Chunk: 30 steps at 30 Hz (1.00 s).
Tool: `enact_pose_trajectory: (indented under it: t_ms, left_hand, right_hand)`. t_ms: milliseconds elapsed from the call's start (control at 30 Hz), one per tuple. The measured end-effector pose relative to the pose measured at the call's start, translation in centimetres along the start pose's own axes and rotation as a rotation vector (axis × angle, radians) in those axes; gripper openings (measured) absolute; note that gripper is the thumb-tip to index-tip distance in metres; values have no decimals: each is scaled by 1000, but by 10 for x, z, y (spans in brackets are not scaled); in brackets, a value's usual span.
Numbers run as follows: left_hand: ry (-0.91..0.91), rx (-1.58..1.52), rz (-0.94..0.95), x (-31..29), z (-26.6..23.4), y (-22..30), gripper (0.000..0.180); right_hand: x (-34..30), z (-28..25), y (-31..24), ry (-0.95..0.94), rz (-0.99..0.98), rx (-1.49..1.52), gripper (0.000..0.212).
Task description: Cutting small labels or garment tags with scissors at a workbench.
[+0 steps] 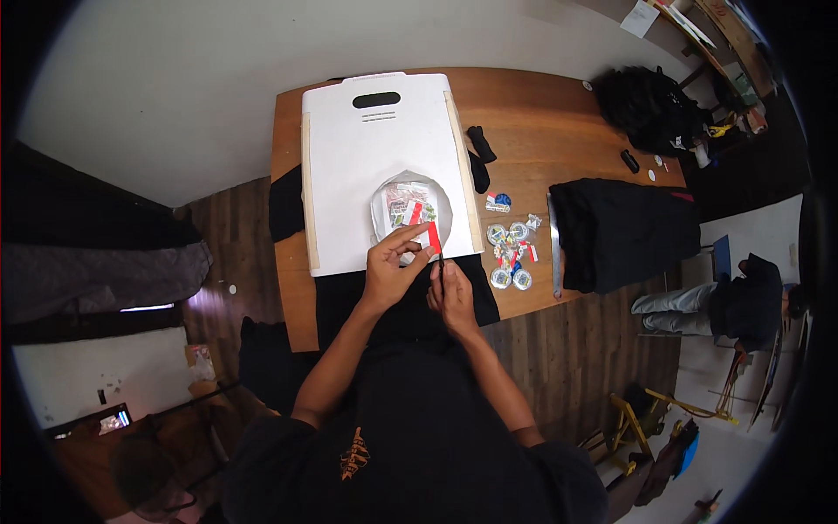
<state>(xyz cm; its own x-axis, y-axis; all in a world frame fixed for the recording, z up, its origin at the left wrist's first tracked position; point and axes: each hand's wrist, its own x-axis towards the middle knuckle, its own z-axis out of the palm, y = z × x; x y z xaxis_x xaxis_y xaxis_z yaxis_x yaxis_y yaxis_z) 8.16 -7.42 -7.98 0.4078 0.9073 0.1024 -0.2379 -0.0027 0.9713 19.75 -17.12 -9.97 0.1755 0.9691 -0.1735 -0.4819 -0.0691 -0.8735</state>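
Note:
Between the thumb and fingers of my left hand [394,269] is a small red-and-white sticker [435,236], raised over the near side of a round white container [375,218]. My right hand [452,295] grips a thin dark tool [441,260], its upper end close to the sticker's lower edge. Whether that tool is a pair of scissors or a cutter is too small to tell. Inside the container lie printed pieces [403,194], some of them red and white. The container rests on a white panel [340,175] with a dark handle slot.
Several round stickers [499,278] lie on the wooden table [524,113] to the right. Beyond them are a metal ruler [555,244] and folded black cloth [624,231]. A black bag [650,109] sits at the far right corner. Another person [742,301] stands off to the right.

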Motion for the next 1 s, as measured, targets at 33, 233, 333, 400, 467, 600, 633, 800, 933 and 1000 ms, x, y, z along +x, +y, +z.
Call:
enact_pose_trajectory:
  t_ms: [33, 233, 333, 400, 467, 600, 633, 800, 933, 1000]
  left_hand:
    - [1, -9, -4, 0, 0, 0, 46]
    - [26, 6, 19, 1, 8, 3, 46]
    - [54, 9, 5, 1, 13, 4, 46]
    - [67, 6, 16, 2, 16, 4, 46]
    - [78, 5, 27, 2, 19, 2, 46]
    - [114, 8, 21, 2, 25, 4, 45]
    - [117, 14, 18, 2, 28, 5, 45]
    - [140, 49, 36, -1, 38, -1, 45]
    - [172, 72, 10, -5, 44, -7, 44]
    - [183, 70, 37, -5, 47, -9, 44]
  right_hand:
    - [0, -1, -1, -5, 0, -2, 37]
    - [4, -9, -5, -42, 8, 0, 37]
    - [5, -11, -10, -50, 36, 2, 37]
    - [7, -17, -13, -46, 34, 23, 37]
    - [7, -20, -18, -68, 53, 13, 37]
    - [12, -27, -24, -114, 87, 7, 38]
    - [12, -27, -27, -118, 91, 11, 38]
    - [17, -37, -30, -151, 94, 7, 37]
    - [22, -44, -26, -167, 96, 22, 37]
    - [25, -45, -27, -177, 93, 26, 37]
